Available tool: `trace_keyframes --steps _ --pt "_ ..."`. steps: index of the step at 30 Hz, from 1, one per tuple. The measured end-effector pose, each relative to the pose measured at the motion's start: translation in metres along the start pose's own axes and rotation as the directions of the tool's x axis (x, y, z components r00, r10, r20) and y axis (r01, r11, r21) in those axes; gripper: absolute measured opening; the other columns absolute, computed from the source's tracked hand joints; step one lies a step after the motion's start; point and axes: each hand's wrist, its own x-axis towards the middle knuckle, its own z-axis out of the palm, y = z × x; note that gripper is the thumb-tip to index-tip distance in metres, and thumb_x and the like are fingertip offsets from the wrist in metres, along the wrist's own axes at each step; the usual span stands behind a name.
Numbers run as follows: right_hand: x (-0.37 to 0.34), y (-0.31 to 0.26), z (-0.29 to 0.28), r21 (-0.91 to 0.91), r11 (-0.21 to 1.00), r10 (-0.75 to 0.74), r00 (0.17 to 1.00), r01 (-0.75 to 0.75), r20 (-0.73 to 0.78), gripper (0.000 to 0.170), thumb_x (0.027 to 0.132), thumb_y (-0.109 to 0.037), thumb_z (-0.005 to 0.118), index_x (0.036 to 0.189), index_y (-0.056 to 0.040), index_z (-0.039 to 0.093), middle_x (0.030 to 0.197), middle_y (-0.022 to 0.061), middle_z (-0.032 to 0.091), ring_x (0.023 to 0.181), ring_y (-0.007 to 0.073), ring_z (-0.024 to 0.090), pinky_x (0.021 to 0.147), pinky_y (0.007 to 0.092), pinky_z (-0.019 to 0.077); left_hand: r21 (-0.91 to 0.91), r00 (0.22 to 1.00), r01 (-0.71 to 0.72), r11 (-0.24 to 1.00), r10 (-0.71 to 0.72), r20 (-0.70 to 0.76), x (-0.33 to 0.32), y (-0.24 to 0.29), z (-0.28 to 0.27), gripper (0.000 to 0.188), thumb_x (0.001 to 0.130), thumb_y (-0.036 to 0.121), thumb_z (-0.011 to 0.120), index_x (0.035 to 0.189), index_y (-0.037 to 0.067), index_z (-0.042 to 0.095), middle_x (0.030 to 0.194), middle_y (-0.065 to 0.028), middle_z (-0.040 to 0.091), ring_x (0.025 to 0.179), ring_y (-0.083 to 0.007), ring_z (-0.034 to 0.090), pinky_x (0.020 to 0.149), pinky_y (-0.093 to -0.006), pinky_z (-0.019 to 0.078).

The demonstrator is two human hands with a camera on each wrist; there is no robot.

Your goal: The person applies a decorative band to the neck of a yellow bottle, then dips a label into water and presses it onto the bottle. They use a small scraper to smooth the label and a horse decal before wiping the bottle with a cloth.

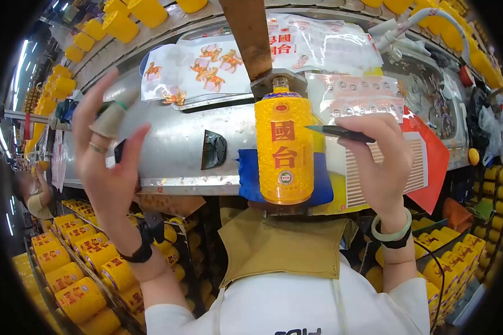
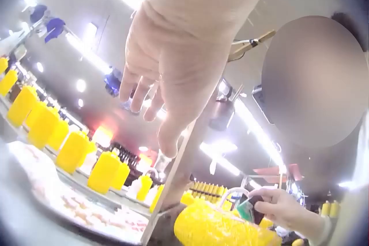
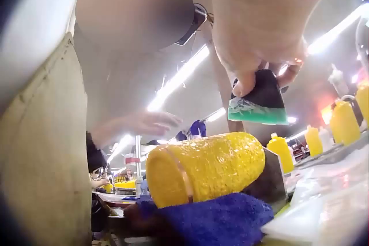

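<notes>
A yellow textured bottle [image 1: 285, 184] with red characters and a round seal lies on a blue towel [image 1: 324, 178], its neck pointing away from me. My right hand [image 1: 383, 162] pinches a small squeegee [image 3: 259, 102] by its black grip; the green blade hangs over the bottle's right side. Raised to the left of the bottle, my left hand [image 1: 103, 178] holds nothing, fingers extended and thumb apart. A pale finger cover [image 1: 109, 120] sits on one of its fingers. In the left wrist view, the squeegee's green blade [image 2: 245, 210] overlaps the bottle.
A dark blade-like piece [image 1: 213, 151] lies on the metal table. Horse decals [image 1: 209, 70] lie behind it; seal sheets [image 1: 355, 84], a striped sheet [image 1: 413, 167] and a red sheet [image 1: 439, 156] lie right. A brown post [image 1: 246, 33] rises beyond the bottle. Crated yellow bottles [image 1: 81, 298] stand at left.
</notes>
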Motion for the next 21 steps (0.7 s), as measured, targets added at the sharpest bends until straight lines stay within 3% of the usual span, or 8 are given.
trace_keyframes --steps 4,5,9,11,13,16,19,21 --pt "0.017 -0.006 0.017 -0.183 0.89 -0.399 0.908 0.417 0.127 0.029 0.069 -0.008 0.073 0.098 -0.0118 0.077 0.1 0.0009 0.075 0.091 0.0188 0.062 0.083 0.0339 0.0517 -0.413 0.928 -0.04 0.91 -0.119 -0.353 0.015 0.011 0.042 0.042 0.09 -0.003 0.074 0.131 -0.005 0.065 0.139 -0.0169 0.064 0.128 -0.0286 0.062 0.107 -0.0374 0.049" --pt "0.014 -0.01 0.02 -0.188 0.886 -0.406 0.904 0.425 0.132 0.029 0.069 -0.008 0.073 0.098 -0.0118 0.077 0.1 0.0009 0.075 0.091 0.0188 0.062 0.083 0.0339 0.0517 -0.435 0.924 0.106 0.894 -0.25 -0.288 0.013 0.029 0.046 0.04 0.093 0.004 0.074 0.131 -0.006 0.065 0.138 -0.0173 0.064 0.128 -0.0282 0.062 0.107 -0.0378 0.0487" --pt "-0.01 -0.037 0.027 0.044 0.823 -0.531 0.74 0.566 0.412 0.026 0.072 -0.014 0.072 0.097 -0.0111 0.075 0.103 -0.0016 0.07 0.091 0.0189 0.061 0.08 0.0361 0.0507 -0.794 0.921 0.16 0.586 -0.379 -0.094 -0.017 0.049 0.082 0.048 0.102 0.023 0.066 0.139 -0.006 0.059 0.142 -0.0175 0.061 0.13 -0.0264 0.059 0.106 -0.039 0.0496" --pt "0.007 -0.039 0.03 0.038 0.838 -0.494 0.727 0.544 0.478 0.024 0.076 -0.014 0.073 0.1 -0.0108 0.074 0.098 -0.0004 0.069 0.088 0.0198 0.06 0.081 0.0365 0.0509 -0.808 0.911 0.267 0.524 -0.41 0.035 -0.031 0.063 0.09 0.052 0.111 0.033 0.049 0.145 -0.006 0.051 0.148 -0.0206 0.055 0.134 -0.0303 0.057 0.108 -0.0441 0.051" --pt "0.037 -0.022 0.044 -0.143 0.851 -0.447 0.839 0.506 0.31 0.02 0.08 -0.012 0.074 0.1 -0.0097 0.073 0.097 0.0005 0.07 0.083 0.0205 0.058 0.08 0.0363 0.0509 -0.856 0.899 0.319 0.407 -0.416 0.137 -0.044 0.07 0.097 0.053 0.112 0.033 0.046 0.147 -0.006 0.049 0.149 -0.0198 0.054 0.134 -0.03 0.056 0.108 -0.0434 0.0492" --pt "0.075 0.0 0.043 -0.287 0.81 -0.461 0.858 0.511 0.227 0.02 0.081 -0.01 0.076 0.101 -0.0102 0.074 0.096 0.0017 0.071 0.082 0.0229 0.06 0.078 0.0371 0.05 -0.886 0.849 0.399 0.236 -0.46 0.26 -0.056 0.086 0.101 0.047 0.105 0.019 0.055 0.146 -0.003 0.053 0.143 -0.0178 0.058 0.129 -0.0265 0.058 0.107 -0.04 0.0484" --pt "0.085 -0.005 0.032 -0.407 0.735 -0.531 0.834 0.542 0.152 0.024 0.078 -0.008 0.078 0.102 -0.0098 0.074 0.094 0.0022 0.072 0.082 0.025 0.062 0.076 0.0371 0.0493 -0.835 0.853 0.479 0.269 -0.366 0.372 -0.069 0.095 0.1 0.05 0.103 0.015 0.056 0.15 -0.002 0.05 0.143 -0.0213 0.057 0.128 -0.0301 0.059 0.107 -0.0407 0.0479" --pt "0.071 -0.009 0.028 -0.303 0.879 -0.367 0.928 0.367 0.06 0.028 0.078 -0.004 0.079 0.104 -0.0088 0.074 0.093 0.0035 0.073 0.082 0.0268 0.063 0.075 0.0373 0.0505 -0.786 0.874 0.479 0.391 -0.296 0.386 -0.079 0.104 0.099 0.061 0.097 0.019 0.067 0.151 -0.003 0.048 0.151 -0.0243 0.05 0.132 -0.0377 0.055 0.11 -0.0457 0.0452"
